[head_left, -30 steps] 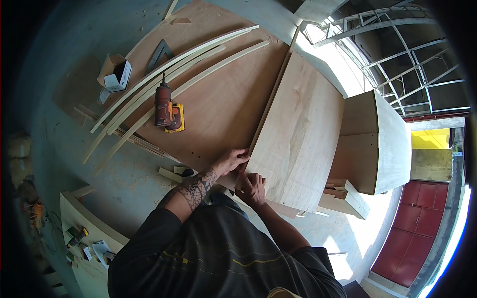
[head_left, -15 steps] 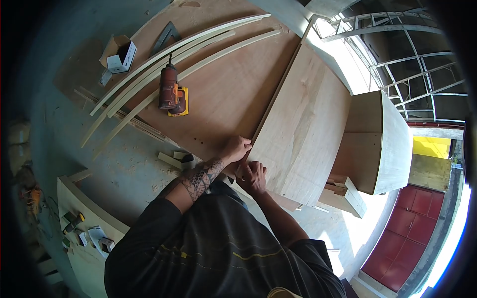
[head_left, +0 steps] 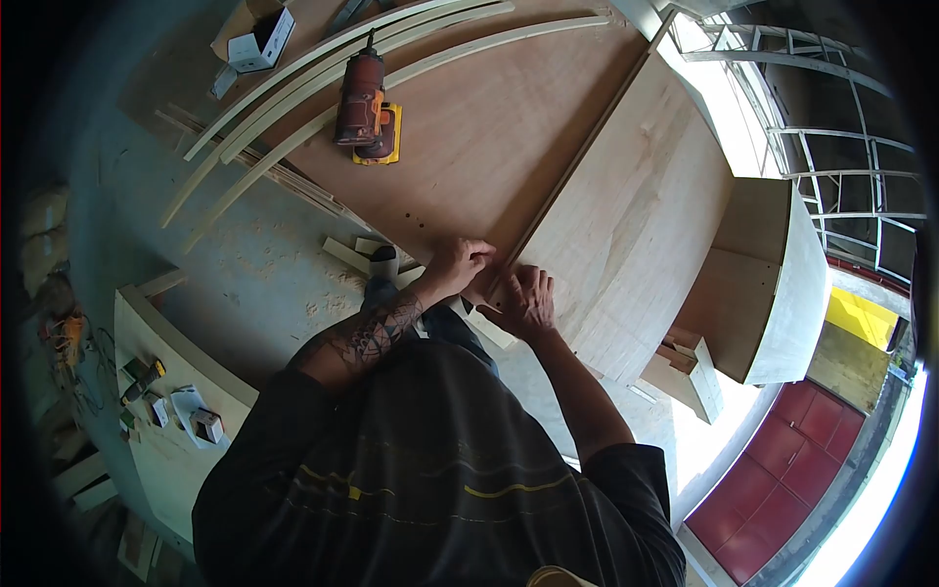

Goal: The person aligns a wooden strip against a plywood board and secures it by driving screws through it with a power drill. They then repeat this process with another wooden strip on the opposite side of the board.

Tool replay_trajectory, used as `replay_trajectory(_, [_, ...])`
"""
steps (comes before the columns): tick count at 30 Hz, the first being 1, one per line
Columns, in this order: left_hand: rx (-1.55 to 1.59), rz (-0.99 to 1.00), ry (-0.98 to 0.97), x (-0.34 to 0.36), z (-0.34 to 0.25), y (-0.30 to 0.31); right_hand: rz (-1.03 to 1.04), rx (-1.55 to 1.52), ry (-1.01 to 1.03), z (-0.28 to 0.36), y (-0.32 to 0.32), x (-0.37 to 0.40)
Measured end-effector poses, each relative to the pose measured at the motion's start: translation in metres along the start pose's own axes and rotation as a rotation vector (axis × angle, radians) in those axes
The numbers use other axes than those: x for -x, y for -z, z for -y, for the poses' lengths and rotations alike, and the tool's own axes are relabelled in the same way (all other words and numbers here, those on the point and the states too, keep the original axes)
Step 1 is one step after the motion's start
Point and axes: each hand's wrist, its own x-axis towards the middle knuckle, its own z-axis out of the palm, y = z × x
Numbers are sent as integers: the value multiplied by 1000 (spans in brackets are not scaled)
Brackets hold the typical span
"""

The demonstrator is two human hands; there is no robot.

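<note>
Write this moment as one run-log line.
left hand: beside light panel | right hand: at panel's near corner | drill: on brown board

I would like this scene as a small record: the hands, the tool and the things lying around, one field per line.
Left hand: fingers bent, beside the pale panel's near left corner
Right hand: at that same corner
Held item: cannot be made out
Tool: dark red power drill with yellow base, on the brown board
Nearby: curved wooden strips, open white box
</note>
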Motion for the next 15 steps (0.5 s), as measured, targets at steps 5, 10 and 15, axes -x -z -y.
replay_trajectory(5, [385, 66, 2, 58, 23, -25, 40, -17, 124, -45, 22, -30])
replay_trajectory(10, [-5, -20, -121, 72, 22, -43, 158, 35, 342, -74, 23, -68])
replay_trajectory(15, [-13, -131, -187, 73, 21, -47, 89, -8, 370, -81, 14, -67])
